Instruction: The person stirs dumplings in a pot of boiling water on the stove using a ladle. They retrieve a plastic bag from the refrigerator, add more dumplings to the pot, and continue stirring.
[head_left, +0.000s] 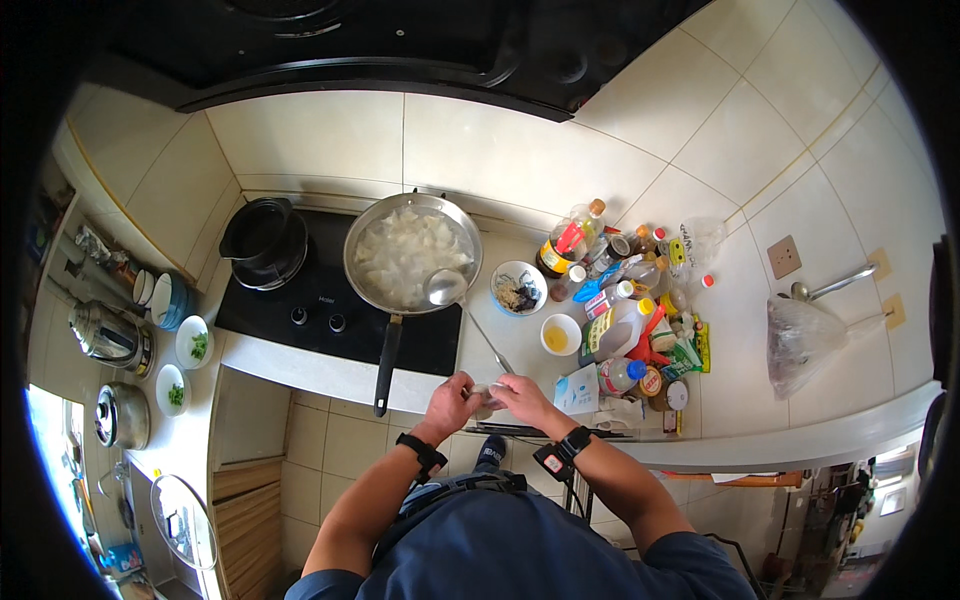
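Note:
My left hand (451, 403) and my right hand (527, 399) meet over the counter's front edge. Between them, both sets of fingers hold a small whitish item (486, 397), partly covered, too small to identify. Just beyond the right hand ends the handle of a metal ladle (445, 287). The ladle leans across the rim of a steel frying pan (347, 250), its bowl over the food. Pale dumplings or wontons (409, 244) crowd the steaming liquid in the pan. Right of the pan are a patterned bowl (498, 294) with dark and tan seasonings and a white bowl (547, 321) holding yellow liquid.
The pan sits on a black gas hob (300, 266); its handle (387, 367) juts past the front edge. Behind it, left, stands a black pot (255, 234). Bottles (616, 328) crowd the right counter beside a blue-white box (577, 390). Bowls with chopped greens (175, 394) stand left.

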